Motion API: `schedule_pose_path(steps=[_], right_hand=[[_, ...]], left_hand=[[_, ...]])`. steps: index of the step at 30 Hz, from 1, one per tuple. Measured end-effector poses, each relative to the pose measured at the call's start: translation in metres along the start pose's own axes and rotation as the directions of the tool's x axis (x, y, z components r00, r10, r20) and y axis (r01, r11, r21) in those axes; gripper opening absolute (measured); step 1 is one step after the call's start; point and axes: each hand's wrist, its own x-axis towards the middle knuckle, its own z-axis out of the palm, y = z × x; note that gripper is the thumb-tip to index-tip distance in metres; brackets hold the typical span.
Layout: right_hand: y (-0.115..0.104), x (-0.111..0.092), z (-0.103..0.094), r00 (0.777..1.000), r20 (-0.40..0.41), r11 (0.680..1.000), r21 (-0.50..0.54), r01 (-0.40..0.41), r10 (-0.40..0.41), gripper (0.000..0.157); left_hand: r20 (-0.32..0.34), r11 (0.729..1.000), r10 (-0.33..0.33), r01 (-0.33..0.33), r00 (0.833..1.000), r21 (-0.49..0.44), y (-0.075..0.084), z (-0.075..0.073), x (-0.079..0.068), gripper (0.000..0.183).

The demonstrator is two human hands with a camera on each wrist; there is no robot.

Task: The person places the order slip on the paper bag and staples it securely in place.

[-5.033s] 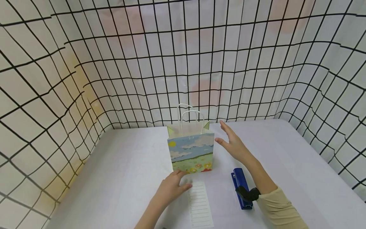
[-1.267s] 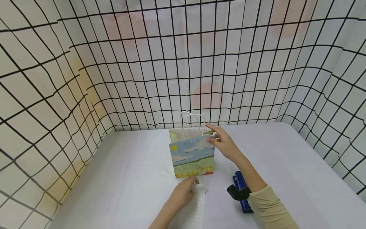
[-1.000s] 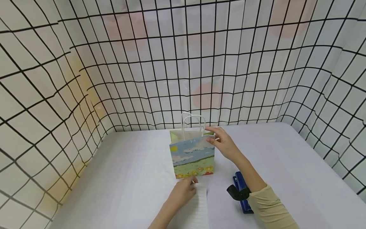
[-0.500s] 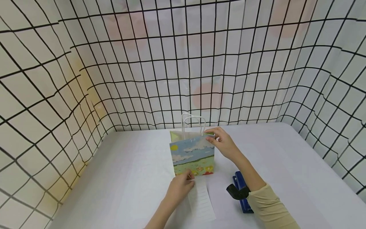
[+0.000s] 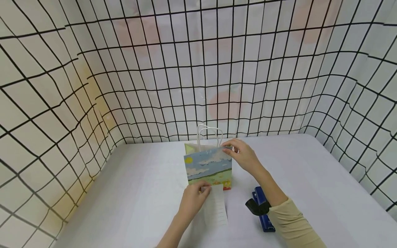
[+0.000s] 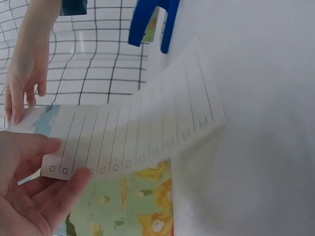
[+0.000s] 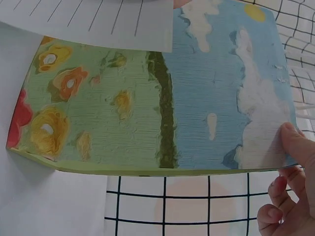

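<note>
A small paper gift bag [image 5: 209, 165] with a painted sky and flower meadow stands upright on the table, its white handles up. My right hand [image 5: 243, 155] pinches the bag's top rim at the right corner, thumb on the front face in the right wrist view. A ruled checklist sheet [image 6: 133, 132] with small tick boxes is held by its far end between the thumb and fingers of my left hand [image 5: 193, 199]. The sheet is raised off the table in front of the bag, overlapping its lower front, and bends down toward its free end.
A blue hole punch or stapler-like tool [image 5: 263, 210] lies on the white table [image 5: 136, 193] to the right, partly behind the black wrist camera [image 5: 258, 207]. White walls with a black grid [image 5: 183, 69] enclose the table at the back and sides.
My left hand has taken hold of the checklist sheet, lifted it from the table and brought it up to the bag's front. My right hand has come to the bag's rim and stayed there.
</note>
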Motion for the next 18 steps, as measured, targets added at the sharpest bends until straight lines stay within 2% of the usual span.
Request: schedule_pose_path(steps=[7, 13, 18], right_hand=[[-0.006, -0.002, -0.001, 1.000, 0.003, 0.997, -0.073, -0.014, 0.014, 0.020], [-0.011, -0.001, -0.001, 0.997, 0.057, 0.997, 0.056, -0.058, 0.055, 0.018], [-0.012, 0.000, 0.001, 0.993, 0.088, 0.989, 0.123, -0.087, 0.076, 0.015]], left_hand=[[-0.115, 0.998, 0.068, -0.068, 0.991, 0.001, 0.005, -0.003, 0.001, 0.010], [-0.173, 0.991, 0.123, -0.130, 0.977, -0.031, 0.009, -0.008, 0.003, 0.009], [-0.205, 0.990, 0.121, -0.132, 0.971, -0.042, 0.012, -0.010, 0.007, 0.007]])
